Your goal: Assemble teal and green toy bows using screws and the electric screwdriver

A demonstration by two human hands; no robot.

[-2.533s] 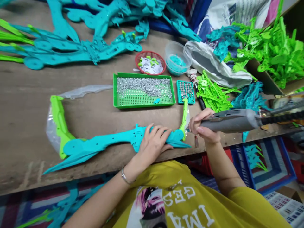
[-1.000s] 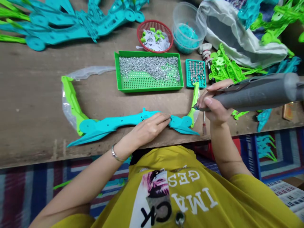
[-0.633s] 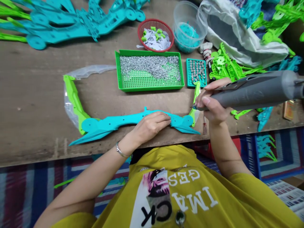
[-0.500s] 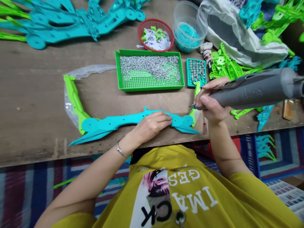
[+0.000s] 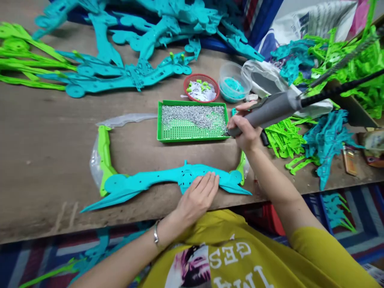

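A toy bow (image 5: pixel 163 176) lies along the table's near edge, with a teal body and green limbs at both ends. Fingers outstretched, my left hand (image 5: pixel 198 196) rests flat on the right half of its body. My right hand (image 5: pixel 246 130) is closed round a grey electric screwdriver (image 5: pixel 271 111), whose tip is at the right end of a green perforated tray (image 5: pixel 162 139). Small silver screws (image 5: pixel 192 116) fill the tray's far part. Clear plastic pieces (image 5: pixel 96 164) show beside the bow's limbs. My right hand and forearm hide part of the bow's right limb.
Behind the tray stand a red basket (image 5: pixel 186 90) of paper and green bits and a clear tub (image 5: pixel 223 72) with teal pieces. Teal bow bodies (image 5: pixel 120 78) pile at the back left. Green parts (image 5: pixel 285 138) and an orange lighter (image 5: pixel 349 161) lie right.
My right hand has carried the screwdriver from the bow's right limb up and left to the tray's right end. My left hand stays on the bow, its fingers shifted slightly. The view has tilted upward.
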